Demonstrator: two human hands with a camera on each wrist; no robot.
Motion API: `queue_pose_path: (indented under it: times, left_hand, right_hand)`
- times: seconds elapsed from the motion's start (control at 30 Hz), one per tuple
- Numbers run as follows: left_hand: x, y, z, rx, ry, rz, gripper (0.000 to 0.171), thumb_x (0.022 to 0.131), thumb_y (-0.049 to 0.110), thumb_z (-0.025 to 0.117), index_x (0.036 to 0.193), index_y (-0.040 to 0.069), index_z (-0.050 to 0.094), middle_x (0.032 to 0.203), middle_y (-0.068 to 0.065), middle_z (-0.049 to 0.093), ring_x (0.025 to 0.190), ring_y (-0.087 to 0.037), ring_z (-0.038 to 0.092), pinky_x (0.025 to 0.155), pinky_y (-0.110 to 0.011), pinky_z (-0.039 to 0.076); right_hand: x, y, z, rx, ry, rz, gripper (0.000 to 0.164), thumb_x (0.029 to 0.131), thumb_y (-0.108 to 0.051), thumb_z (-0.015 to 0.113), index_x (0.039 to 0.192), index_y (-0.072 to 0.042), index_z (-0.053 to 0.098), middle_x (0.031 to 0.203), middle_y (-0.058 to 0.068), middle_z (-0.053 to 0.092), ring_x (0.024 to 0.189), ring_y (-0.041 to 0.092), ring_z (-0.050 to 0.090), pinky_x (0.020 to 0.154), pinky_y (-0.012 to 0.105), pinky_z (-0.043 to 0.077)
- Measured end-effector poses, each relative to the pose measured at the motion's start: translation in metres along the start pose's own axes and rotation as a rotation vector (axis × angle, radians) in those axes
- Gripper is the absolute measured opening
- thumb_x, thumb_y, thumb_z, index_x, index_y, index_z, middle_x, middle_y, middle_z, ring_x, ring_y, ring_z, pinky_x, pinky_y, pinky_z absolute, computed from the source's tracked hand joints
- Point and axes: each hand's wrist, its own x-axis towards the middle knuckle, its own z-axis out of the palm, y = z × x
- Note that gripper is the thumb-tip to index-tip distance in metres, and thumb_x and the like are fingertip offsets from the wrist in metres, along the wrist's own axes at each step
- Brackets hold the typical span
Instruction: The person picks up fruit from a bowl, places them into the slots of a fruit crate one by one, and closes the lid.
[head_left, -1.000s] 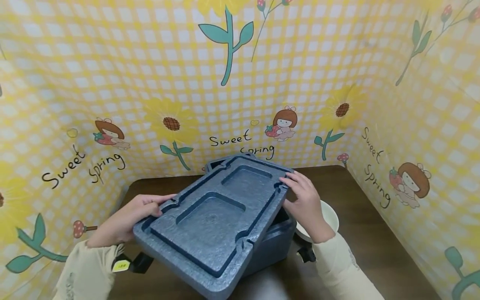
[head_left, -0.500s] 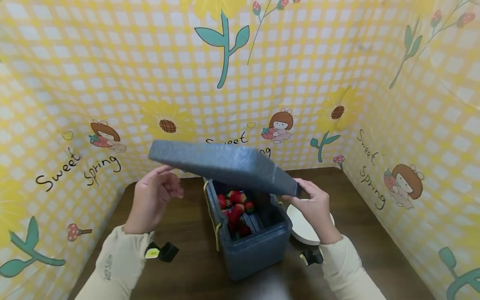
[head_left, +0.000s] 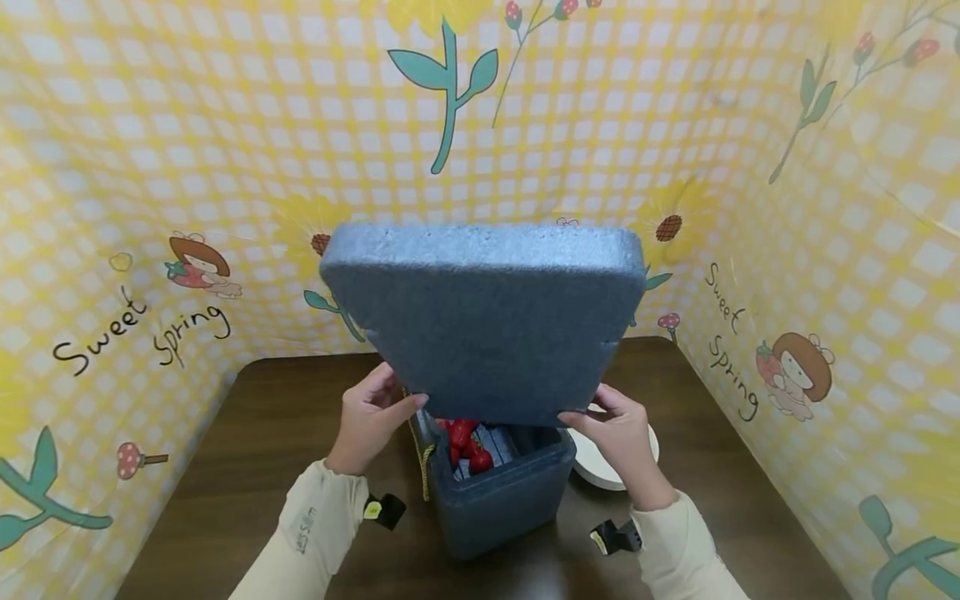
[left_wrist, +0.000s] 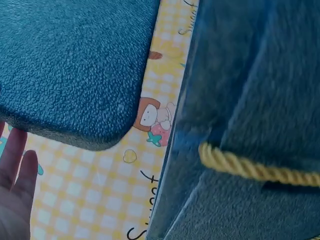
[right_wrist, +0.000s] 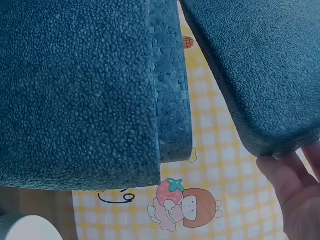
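Note:
A blue-grey foam lid (head_left: 487, 333) is tilted up over a foam box (head_left: 510, 512) of the same colour. At its lower left corner my left hand (head_left: 372, 425) grips the edge, thumb on the near face. My right hand (head_left: 618, 437) pinches the lower right corner. Inside the box lie red strawberries (head_left: 467, 446), partly hidden by the lid. The left wrist view has fingers under the lid (left_wrist: 75, 75) and the box wall with a yellow rope handle (left_wrist: 250, 167). In the right wrist view, fingers meet the lid's corner (right_wrist: 270, 120).
A white round dish (head_left: 600, 467) stands right of the box, partly behind my right hand. All this is on a dark wooden table (head_left: 247, 467). Yellow checked cloth (head_left: 225, 125) with printed figures surrounds the back and sides.
The lid has swung from lying face-up and slanted to tilted upright, its underside now turned away. My left hand let go midway and took hold again at the lower left corner. Strawberries have come into view.

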Motion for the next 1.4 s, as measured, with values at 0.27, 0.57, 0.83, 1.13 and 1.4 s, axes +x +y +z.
queue_pose_path:
  times: [0.27, 0.57, 0.83, 1.13, 1.4]
  left_hand:
    - [-0.007, 0.001, 0.018, 0.088, 0.247, -0.032, 0.043, 0.079, 0.002, 0.076, 0.113, 0.028, 0.069, 0.094, 0.012, 0.068, 0.072, -0.001, 0.059, 0.063, -0.013, 0.049]
    - [-0.017, -0.002, 0.026, 0.171, 0.398, -0.191, 0.045, 0.089, 0.007, 0.067, 0.129, -0.010, 0.053, 0.090, 0.010, 0.065, 0.072, -0.002, 0.052, 0.064, -0.013, 0.044]
    - [-0.029, -0.009, 0.025, 0.269, 0.244, -0.465, 0.055, 0.092, 0.002, 0.058, 0.143, -0.001, 0.037, 0.079, -0.005, 0.053, 0.061, -0.004, 0.042, 0.058, -0.016, 0.039]
    - [-0.043, -0.022, 0.029, 0.301, 0.199, -0.564, 0.055, 0.097, 0.012, 0.055, 0.147, 0.002, 0.033, 0.072, -0.007, 0.051, 0.056, -0.007, 0.044, 0.053, -0.018, 0.039]
    - [-0.054, -0.030, 0.035, 0.351, 0.195, -0.582, 0.051, 0.100, 0.014, 0.049, 0.146, -0.002, 0.032, 0.139, -0.025, 0.045, 0.115, -0.024, 0.054, 0.091, -0.026, 0.046]
  right_hand:
    - [0.002, 0.001, 0.007, -0.160, 0.127, 0.072, 0.040, 0.076, 0.014, 0.070, 0.113, 0.013, 0.055, 0.086, -0.019, 0.063, 0.077, 0.001, 0.060, 0.068, 0.015, 0.050]
    - [0.008, 0.012, 0.016, -0.181, 0.059, 0.198, 0.032, 0.087, 0.003, 0.065, 0.118, 0.011, 0.059, 0.099, 0.025, 0.064, 0.081, 0.001, 0.058, 0.071, 0.016, 0.048]
    - [0.012, 0.025, 0.007, -0.127, -0.076, 0.483, 0.041, 0.095, -0.007, 0.055, 0.134, 0.005, 0.052, 0.115, 0.018, 0.061, 0.081, 0.005, 0.055, 0.064, 0.017, 0.045]
    - [0.012, 0.034, 0.002, -0.165, -0.095, 0.568, 0.041, 0.095, -0.010, 0.053, 0.134, 0.003, 0.053, 0.121, 0.018, 0.060, 0.058, 0.008, 0.043, 0.053, 0.021, 0.036]
    - [0.009, 0.044, 0.003, -0.185, -0.107, 0.592, 0.042, 0.094, -0.011, 0.052, 0.133, 0.003, 0.053, 0.119, 0.018, 0.061, 0.059, 0.009, 0.043, 0.053, 0.022, 0.037]
